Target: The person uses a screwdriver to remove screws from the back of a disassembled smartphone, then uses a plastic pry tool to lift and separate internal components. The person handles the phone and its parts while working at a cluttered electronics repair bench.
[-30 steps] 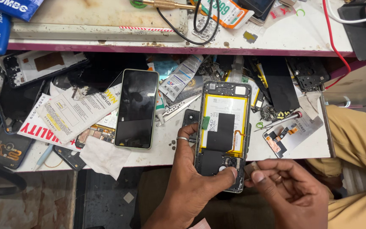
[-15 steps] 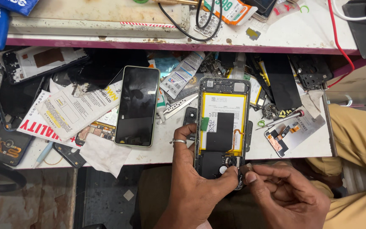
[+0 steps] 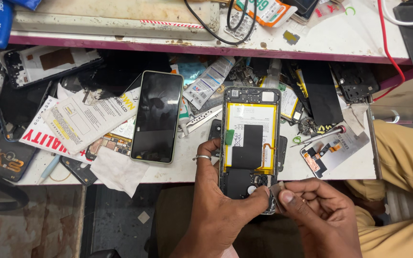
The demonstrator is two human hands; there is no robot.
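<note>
An opened phone body [image 3: 251,143] with a yellow-edged battery and black tape lies back-up at the front edge of the worktable [image 3: 187,165]. My left hand [image 3: 221,210], a ring on one finger, grips its lower end, thumb pressed on the black bottom section. My right hand [image 3: 319,215] pinches a small thin grey piece [image 3: 277,191] between thumb and forefinger at the phone's lower right corner. A second phone [image 3: 157,116] with a dark screen lies face-up to the left.
Paper sheets [image 3: 80,122], a white tissue [image 3: 115,172], glue tubes [image 3: 209,86], tweezers [image 3: 201,119], a screwdriver [image 3: 319,136], flex parts and phone frames [image 3: 39,67] litter the table. A raised shelf [image 3: 264,33] behind holds cables and packets. My knee [image 3: 407,157] sits at right.
My right hand has risen to the phone's lower right corner and now pinches the small grey piece there. The left thumb has shifted across the bottom section.
</note>
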